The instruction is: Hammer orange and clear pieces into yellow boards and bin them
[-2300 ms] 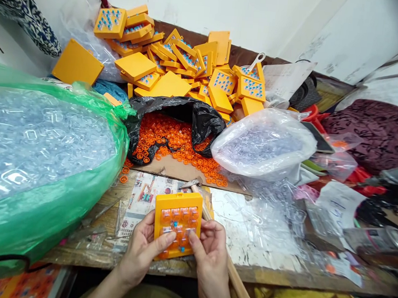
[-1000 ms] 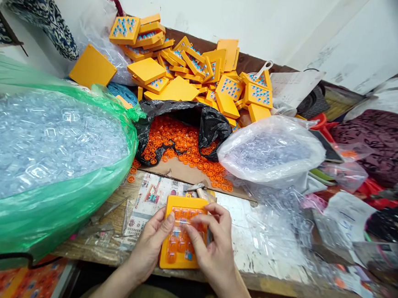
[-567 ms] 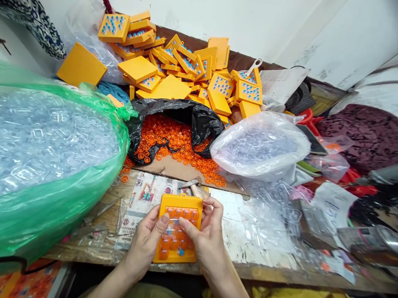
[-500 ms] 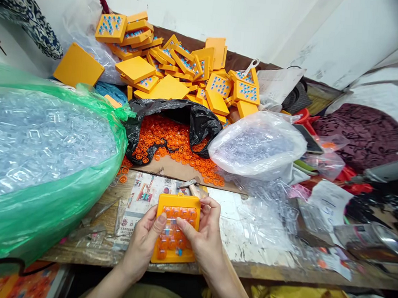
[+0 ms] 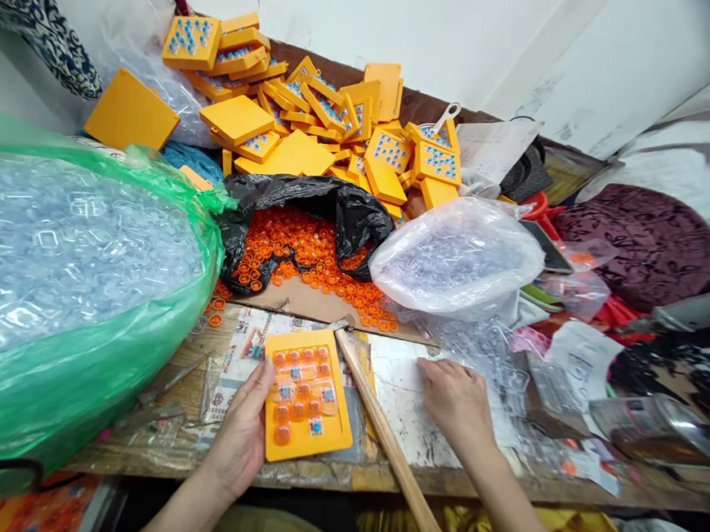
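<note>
Your left hand (image 5: 243, 437) holds the yellow panel (image 5: 335, 424) at lower centre of the frame, fingers clamped on its left edge, thumb in front. Orange caps (image 5: 302, 390) dot its face. Right of the hammer (image 5: 390, 441), your right hand (image 5: 458, 401) is curled near loose clear pieces (image 5: 495, 355); whether its fingers grip anything, I cannot tell. The step seems to be getting a clear piece; next calls for a light pinch, panel steady.

Wooden workbench (image 5: 199, 350), partly covered by cardboard (image 5: 296, 296) and printed sheet (image 5: 242, 341); hammer (image 5: 386, 434) laid across its front edge
</note>
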### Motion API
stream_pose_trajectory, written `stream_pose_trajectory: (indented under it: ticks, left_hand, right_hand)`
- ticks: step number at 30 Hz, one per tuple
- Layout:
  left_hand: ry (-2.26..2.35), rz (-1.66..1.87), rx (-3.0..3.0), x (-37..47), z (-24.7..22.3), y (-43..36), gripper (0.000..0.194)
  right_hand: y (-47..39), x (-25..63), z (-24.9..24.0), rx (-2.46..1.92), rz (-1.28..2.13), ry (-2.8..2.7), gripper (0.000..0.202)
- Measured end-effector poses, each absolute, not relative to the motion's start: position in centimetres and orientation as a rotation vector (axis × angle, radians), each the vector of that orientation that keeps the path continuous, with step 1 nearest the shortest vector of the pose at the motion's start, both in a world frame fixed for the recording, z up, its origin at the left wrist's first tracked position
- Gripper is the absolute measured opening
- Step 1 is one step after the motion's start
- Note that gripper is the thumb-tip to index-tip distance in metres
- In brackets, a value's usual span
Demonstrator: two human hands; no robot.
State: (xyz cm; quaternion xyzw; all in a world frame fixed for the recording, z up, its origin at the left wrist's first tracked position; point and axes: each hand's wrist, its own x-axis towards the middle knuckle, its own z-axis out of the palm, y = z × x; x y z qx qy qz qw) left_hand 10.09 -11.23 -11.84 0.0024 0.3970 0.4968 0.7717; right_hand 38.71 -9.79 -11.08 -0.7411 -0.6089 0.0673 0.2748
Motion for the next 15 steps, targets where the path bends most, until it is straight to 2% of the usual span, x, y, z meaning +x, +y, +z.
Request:
stream_pose_trajectory:
  ticks: [5,8,10,12,15]
  left_hand:
    - [0.784,1.074,0.119,9.8,-11.4,-11.7,0.061]
    - [0.706,1.075,0.179,9.8,-11.0,-11.8,0.074]
    - [0.667,1.082,0.199,9.8,-11.0,-11.8,0.08]
    - [0.649,1.081,0.23,9.9,-11.1,-11.8,0.086]
    - [0.643,1.065,0.292,9.9,-11.2,-11.9,0.094]
  right_hand:
    - [-9.9,36.6,-10.9,-1.921,0.176,-1.501,0.034]
    - [-11.3,33.4,-9.6,-1.786,0.391,-1.331,0.042]
    - [-12.8,30.7,-9.0,-1.614,0.735,-1.073,0.036]
    - [-14.1,28.2,-9.1,-1.514,0.917,-0.957,0.027]
    - [-15.3,25.7,-10.3,-1.492,0.905,-0.981,0.023]
